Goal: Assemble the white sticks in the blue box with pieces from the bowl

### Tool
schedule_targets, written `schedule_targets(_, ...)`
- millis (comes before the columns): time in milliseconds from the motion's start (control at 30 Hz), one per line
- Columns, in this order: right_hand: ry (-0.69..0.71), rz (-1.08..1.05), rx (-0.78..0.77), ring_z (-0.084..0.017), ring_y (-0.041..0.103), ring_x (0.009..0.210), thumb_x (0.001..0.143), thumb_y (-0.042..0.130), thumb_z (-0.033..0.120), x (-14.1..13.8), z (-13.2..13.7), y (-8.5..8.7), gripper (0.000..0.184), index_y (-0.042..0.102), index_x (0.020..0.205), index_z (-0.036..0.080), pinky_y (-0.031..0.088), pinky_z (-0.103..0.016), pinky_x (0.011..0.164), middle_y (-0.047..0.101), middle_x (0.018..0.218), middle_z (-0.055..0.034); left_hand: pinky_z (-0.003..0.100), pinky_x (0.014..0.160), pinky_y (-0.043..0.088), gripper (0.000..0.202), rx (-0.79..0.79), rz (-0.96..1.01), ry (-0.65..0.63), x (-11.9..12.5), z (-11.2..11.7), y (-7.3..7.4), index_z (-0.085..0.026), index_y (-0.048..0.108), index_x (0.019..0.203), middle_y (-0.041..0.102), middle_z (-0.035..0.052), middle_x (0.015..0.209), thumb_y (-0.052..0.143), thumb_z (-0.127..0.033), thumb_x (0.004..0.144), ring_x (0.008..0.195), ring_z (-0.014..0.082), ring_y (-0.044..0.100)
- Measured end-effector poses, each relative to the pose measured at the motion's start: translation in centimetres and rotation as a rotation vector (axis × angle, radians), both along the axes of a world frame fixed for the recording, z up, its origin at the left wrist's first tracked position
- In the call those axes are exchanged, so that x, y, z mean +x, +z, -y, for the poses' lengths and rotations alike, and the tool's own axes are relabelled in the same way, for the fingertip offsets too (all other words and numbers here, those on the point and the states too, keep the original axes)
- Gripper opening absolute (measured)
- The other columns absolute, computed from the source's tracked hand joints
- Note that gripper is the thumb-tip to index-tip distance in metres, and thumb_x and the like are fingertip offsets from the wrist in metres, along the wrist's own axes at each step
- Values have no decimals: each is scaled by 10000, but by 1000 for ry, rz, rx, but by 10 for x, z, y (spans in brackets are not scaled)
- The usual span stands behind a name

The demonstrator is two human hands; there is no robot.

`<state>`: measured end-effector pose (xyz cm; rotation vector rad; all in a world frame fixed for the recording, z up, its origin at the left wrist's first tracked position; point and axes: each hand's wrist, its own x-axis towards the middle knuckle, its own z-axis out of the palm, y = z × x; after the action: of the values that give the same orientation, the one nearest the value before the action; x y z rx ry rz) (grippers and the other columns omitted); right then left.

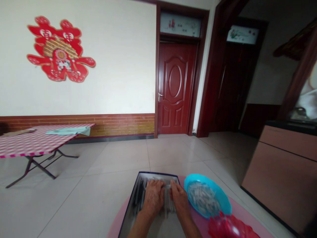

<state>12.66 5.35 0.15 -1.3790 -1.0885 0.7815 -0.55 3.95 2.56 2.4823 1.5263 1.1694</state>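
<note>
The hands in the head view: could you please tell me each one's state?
Left hand: bent over the tray; grip cannot be told.
Right hand: bent beside pale pieces; grip cannot be told.

Soft light fills the wall (119, 62); the doorway (231, 86) is dim. Glare spots the red plastic (230, 226), sticks (166, 200) blur, the cabinet (282, 175) looks skewed.

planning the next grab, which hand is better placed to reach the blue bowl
Probably the right: the right hand is over the side of the tray nearest the blue bowl, while the left hand is farther away.
</note>
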Motion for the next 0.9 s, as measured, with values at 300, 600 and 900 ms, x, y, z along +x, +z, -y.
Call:
schedule_targets(300,-3,68,-53,-202,527,539,744,514,569,-4,5,6,414,558,467,264,384,-319,570,552,470,-4,372,801,370,222,-29,-86,35,-3,4,8,-183,632,893,666,59,845,418,-141,853,838,234,553)
schedule_targets(600,102,-273,-91,-193,597,636,675,560,555,-9,7,5,428,681,908,218,462,-296,571,649,649,0,380,845,393,233,-160,-46,42,-9,-6,-5,-168,637,937,685,72,903,439,-151,817,904,247,589)
schedule_targets(900,162,-288,-88,-167,583,600,670,606,526,-9,12,11,379,677,830,191,488,-279,565,654,675,-8,347,843,419,247,-194,9,20,-14,-8,-3,-170,657,931,695,62,878,427,-174,841,881,222,614)
